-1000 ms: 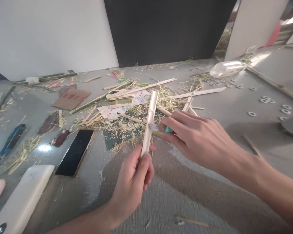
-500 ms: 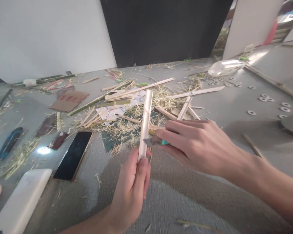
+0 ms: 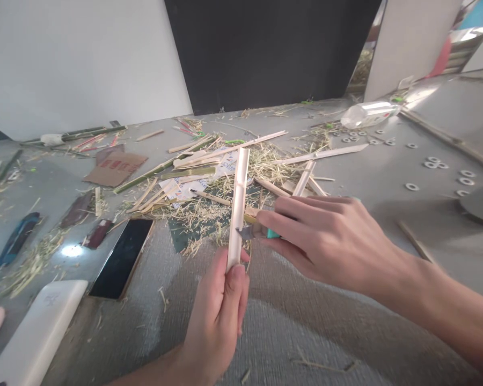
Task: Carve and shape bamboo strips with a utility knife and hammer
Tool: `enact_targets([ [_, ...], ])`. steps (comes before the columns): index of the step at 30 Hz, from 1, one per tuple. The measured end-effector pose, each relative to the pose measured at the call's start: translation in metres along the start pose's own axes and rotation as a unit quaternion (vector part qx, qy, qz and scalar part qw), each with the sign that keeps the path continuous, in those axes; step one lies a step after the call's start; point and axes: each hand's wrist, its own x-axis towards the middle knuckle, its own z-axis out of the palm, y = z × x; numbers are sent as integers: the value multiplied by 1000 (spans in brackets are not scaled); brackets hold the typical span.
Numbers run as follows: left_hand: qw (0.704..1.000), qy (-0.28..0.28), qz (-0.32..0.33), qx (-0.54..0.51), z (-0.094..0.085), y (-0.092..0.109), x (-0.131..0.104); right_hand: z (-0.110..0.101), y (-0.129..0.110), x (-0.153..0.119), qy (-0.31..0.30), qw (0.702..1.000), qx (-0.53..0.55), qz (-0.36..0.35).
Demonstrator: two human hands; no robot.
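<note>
My left hand [image 3: 221,305] is closed around the lower end of a split bamboo strip [image 3: 239,198], which stands nearly upright with its pale, hollow inner side towards me. My right hand [image 3: 317,236] grips a utility knife [image 3: 270,233] with a green part showing between the fingers; most of its handle is hidden. The knife's blade tip meets the strip's right edge, just above my left thumb. Behind the strip lies a dark green mat [image 3: 181,230] strewn with bamboo shavings [image 3: 209,214], and a pencil [image 3: 210,197] rests on them.
Several bamboo strips [image 3: 326,154] lie beyond my hands. To the left are a phone [image 3: 123,257], a white oblong device [image 3: 44,321], a blue tool [image 3: 18,241] and a cardboard piece [image 3: 116,167]. A plastic bottle [image 3: 370,114] and several white rings [image 3: 412,187] are at the right.
Both hands keep nearly the same place and hold. The knife tip and bamboo strip have shifted very slightly left, and the view has moved a little.
</note>
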Motion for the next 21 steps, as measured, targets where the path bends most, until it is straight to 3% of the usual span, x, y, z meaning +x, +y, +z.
enact_targets([
  [14,999,-17,-15,-26,-1,5,-3,-5,-7,0,20,998,-38,36],
  [21,999,-7,-39,-24,0,4,-3,0,-5,1,17,999,-25,19],
])
